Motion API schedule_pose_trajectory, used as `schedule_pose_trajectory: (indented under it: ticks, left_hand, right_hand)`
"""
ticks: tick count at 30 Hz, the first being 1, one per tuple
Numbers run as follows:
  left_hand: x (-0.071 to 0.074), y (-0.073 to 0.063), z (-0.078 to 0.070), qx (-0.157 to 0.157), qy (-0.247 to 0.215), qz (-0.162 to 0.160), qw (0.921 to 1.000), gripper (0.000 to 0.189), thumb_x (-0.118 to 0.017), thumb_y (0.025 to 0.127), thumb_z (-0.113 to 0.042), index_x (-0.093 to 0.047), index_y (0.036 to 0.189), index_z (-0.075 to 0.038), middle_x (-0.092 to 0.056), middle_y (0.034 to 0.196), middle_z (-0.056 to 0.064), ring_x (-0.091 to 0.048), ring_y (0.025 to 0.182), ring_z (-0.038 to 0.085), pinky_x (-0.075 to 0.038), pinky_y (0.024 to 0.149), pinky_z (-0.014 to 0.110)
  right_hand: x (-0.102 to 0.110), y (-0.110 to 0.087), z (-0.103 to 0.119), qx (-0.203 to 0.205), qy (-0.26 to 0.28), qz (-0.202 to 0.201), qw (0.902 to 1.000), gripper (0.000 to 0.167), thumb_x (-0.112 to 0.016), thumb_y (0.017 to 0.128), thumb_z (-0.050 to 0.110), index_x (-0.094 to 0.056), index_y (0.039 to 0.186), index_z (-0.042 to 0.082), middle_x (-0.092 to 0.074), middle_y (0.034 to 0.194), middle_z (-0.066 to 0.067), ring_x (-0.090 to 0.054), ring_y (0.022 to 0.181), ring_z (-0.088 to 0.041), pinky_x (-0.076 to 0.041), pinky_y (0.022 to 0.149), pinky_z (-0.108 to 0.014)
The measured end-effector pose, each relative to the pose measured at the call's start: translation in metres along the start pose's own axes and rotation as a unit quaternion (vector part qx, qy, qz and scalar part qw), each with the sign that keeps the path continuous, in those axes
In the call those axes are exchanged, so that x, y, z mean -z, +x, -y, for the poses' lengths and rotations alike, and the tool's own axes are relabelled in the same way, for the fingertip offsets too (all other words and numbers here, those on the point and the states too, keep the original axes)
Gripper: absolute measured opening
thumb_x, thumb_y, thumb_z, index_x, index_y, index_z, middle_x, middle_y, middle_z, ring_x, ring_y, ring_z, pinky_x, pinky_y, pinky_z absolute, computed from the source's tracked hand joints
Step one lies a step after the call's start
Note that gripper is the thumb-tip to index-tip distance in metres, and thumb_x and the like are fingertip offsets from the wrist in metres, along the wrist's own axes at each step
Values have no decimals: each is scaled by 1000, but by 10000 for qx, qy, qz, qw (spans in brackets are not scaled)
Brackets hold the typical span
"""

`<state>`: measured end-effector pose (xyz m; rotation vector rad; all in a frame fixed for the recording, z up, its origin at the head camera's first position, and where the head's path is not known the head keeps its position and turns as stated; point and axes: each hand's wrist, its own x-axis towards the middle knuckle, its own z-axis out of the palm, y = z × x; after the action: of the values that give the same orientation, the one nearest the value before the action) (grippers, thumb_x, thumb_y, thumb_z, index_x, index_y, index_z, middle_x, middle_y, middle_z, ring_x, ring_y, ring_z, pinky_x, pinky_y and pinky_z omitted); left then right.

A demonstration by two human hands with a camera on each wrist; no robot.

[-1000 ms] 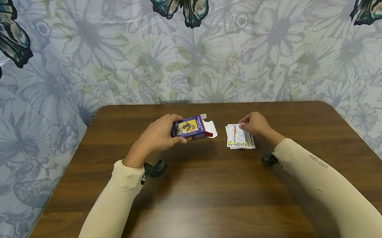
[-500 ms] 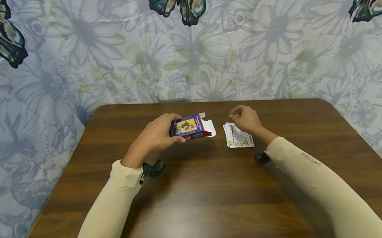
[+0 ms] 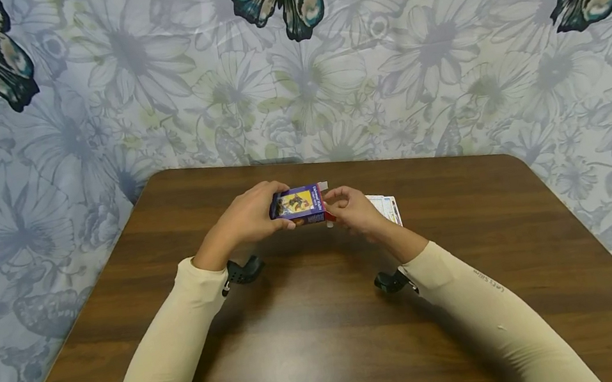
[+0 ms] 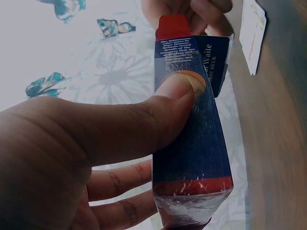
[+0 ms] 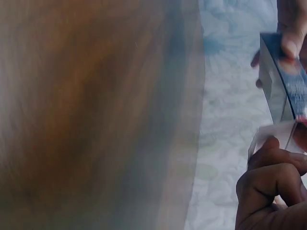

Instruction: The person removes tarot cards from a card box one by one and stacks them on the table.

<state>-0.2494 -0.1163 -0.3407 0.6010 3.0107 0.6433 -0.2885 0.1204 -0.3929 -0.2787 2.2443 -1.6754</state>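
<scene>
My left hand (image 3: 246,223) grips a small purple-blue tarot card box (image 3: 297,204) above the table, thumb on its near narrow side. The box lies level with its flapped end to the right. At that end is my right hand (image 3: 356,210), its fingers bent against the flaps. In the left wrist view a red flap (image 4: 172,26) stands out with right-hand fingers behind it. Whether those fingers pinch anything is hidden. A pile of cards (image 3: 388,207) lies on the table beyond the right hand, partly covered by it.
The brown wooden table (image 3: 303,346) stretches around both arms. Its far edge runs along a wall covering (image 3: 167,106) printed with flowers and butterflies. Dark bands (image 3: 245,270) are worn on the wrists.
My right hand has moved off the card pile, leftward to the flapped end of the box. The left hand and the box have stayed nearly in place.
</scene>
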Motion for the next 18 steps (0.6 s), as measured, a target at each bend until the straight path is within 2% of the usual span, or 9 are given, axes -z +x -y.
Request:
schedule_pose_trajectory:
  ticks: [4, 12, 18]
  left_hand:
    - [0, -1, 0, 6, 26, -18, 10000, 70, -80, 82, -34, -49, 139, -7, -57, 134, 12, -55, 121, 27, -44, 102, 50]
    - [1, -1, 1, 43, 83, -34, 10000, 69, -79, 84, -35, -49, 139, -7, -57, 134, 12, -55, 119, 26, -44, 101, 49]
    - [1, -1, 1, 15, 103, -57, 9999, 70, -79, 83, -35, -49, 140, -6, -56, 135, 13, -54, 121, 27, -44, 101, 50]
  right_hand:
    - [-4, -2, -3, 46, 142, -90, 9998, 39, -59, 99, 23, -47, 132, 6, -61, 72, 4, -36, 47, -8, -27, 42, -22]
    - [7, -11, -1, 349, 584, -440, 9967, 48, -63, 97, 26, -45, 137, 8, -52, 68, 3, -28, 42, -6, -24, 40, -22]
    - [3, -16, -5, 373, 635, -605, 9955, 53, -65, 96, 27, -42, 140, 7, -59, 70, 5, -31, 44, -6, -25, 41, -22]
